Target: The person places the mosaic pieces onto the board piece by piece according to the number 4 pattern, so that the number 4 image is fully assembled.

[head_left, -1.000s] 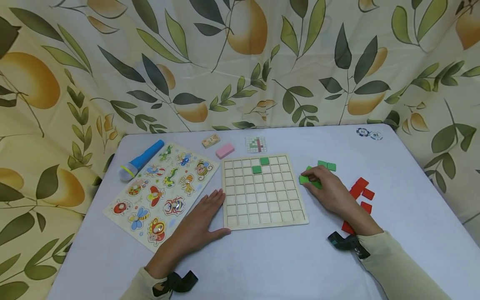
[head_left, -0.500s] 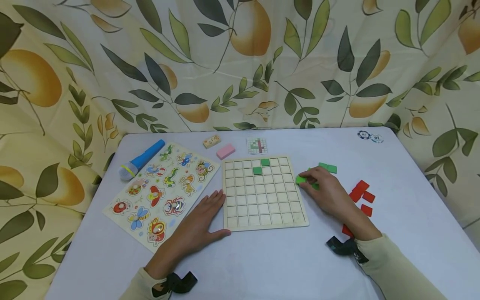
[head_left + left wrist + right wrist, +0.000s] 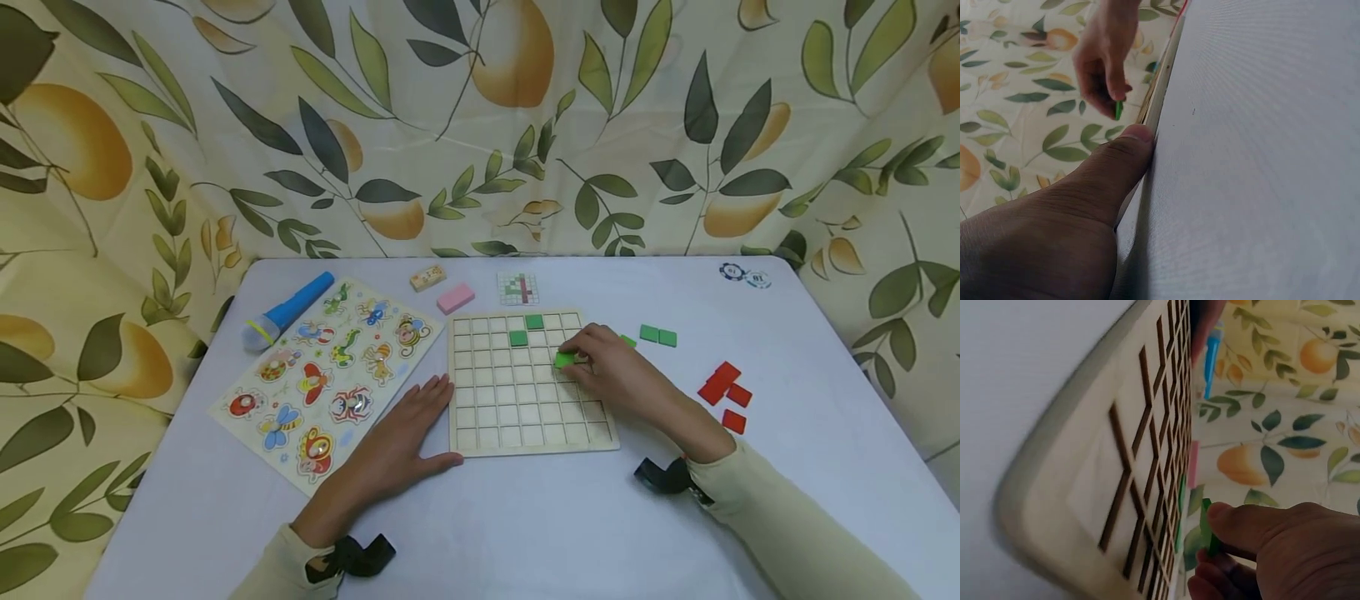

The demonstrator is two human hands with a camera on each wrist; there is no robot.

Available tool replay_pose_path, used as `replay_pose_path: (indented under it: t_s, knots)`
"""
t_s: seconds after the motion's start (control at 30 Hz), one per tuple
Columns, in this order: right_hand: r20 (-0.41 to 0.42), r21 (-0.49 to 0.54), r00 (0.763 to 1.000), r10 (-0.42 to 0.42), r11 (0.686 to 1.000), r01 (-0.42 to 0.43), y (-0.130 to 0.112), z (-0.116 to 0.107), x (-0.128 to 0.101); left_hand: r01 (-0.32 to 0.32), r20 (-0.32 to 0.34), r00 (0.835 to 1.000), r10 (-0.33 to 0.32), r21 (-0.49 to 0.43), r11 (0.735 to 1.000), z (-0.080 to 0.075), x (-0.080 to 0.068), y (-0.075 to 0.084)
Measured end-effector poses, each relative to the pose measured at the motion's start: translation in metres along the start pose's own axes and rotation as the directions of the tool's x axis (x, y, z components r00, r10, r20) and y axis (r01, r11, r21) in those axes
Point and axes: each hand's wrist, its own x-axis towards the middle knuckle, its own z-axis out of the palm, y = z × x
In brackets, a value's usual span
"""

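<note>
My right hand [image 3: 592, 367] hovers over the upper right of the wooden grid board [image 3: 525, 417] and pinches a green square tile [image 3: 563, 360] between thumb and fingertips. The right wrist view shows the same green tile [image 3: 1205, 532] held just above the board [image 3: 1091, 481]. Two green tiles [image 3: 526, 329] sit in cells near the board's top. My left hand [image 3: 401, 446] lies flat on the table, its fingers against the board's left edge; the left wrist view shows its thumb [image 3: 1116, 169] touching the board's edge.
Loose green tiles [image 3: 657, 336] and red tiles [image 3: 723, 392] lie right of the board. An insect peg puzzle [image 3: 322, 375], a blue torch [image 3: 285, 312], a pink block [image 3: 455, 297], a small wooden block [image 3: 427, 277] and a pattern card [image 3: 517, 288] lie left and behind.
My right hand lifted a green tile from the pile at the right and carried it left over the board. The left hand stayed put.
</note>
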Motion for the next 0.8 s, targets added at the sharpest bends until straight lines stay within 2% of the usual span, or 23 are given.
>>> replay_pose_path:
  t_s: [0.13, 0.3, 0.5, 0.8]
  knots:
    - [0.041, -0.062, 0.99, -0.132, 0.989, 0.134, -0.013, 0.002, 0.017, -0.003, 0.005, 1.0, 0.003, 0.001, 1.0, 0.001, 0.0, -0.001]
    - [0.093, -0.103, 0.968, -0.233, 0.965, 0.242, -0.035, 0.012, 0.043, -0.009, 0.001, 1.0, 0.009, 0.008, 1.0, 0.001, -0.001, -0.001]
    - [0.149, -0.134, 0.954, -0.26, 0.95, 0.28, -0.045, 0.024, 0.065, -0.012, 0.012, 1.0, 0.012, -0.012, 1.0, 0.003, 0.0, 0.0]
    - [0.145, -0.061, 0.953, -0.265, 0.959, 0.276, -0.046, 0.034, 0.075, 0.0, 0.015, 1.0, -0.001, 0.007, 1.0, 0.0, 0.0, -0.002]
